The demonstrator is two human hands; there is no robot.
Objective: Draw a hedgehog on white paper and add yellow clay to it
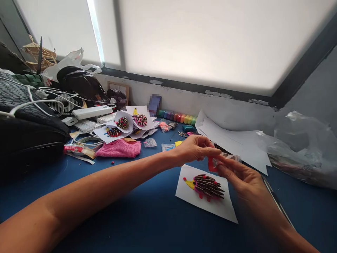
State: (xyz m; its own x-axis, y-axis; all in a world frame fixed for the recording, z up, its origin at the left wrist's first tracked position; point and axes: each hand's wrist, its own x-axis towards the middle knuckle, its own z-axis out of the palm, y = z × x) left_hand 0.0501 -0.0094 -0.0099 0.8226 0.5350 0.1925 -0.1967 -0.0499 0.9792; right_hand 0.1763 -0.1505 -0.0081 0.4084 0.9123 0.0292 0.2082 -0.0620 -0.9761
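Bare left forearm (105, 189) stretched over blue tabletop (126, 225); small red-and-clear plastic packet (212, 165) pinched by left hand (193, 149) and right hand (244, 177) above white paper card (185, 189); packet apparently being opened; steady fingertip grip likely needed next.

Left fingers (213, 151) and right fingers (228, 173) pinch close together, arms (105, 186) outstretched.

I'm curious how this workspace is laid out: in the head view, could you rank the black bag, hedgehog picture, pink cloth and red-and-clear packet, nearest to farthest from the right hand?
1. Red-and-clear packet: at the fingertips of the right hand.
2. Hedgehog picture: lying just left.
3. Pink cloth: farther left.
4. Black bag: at the far left edge.
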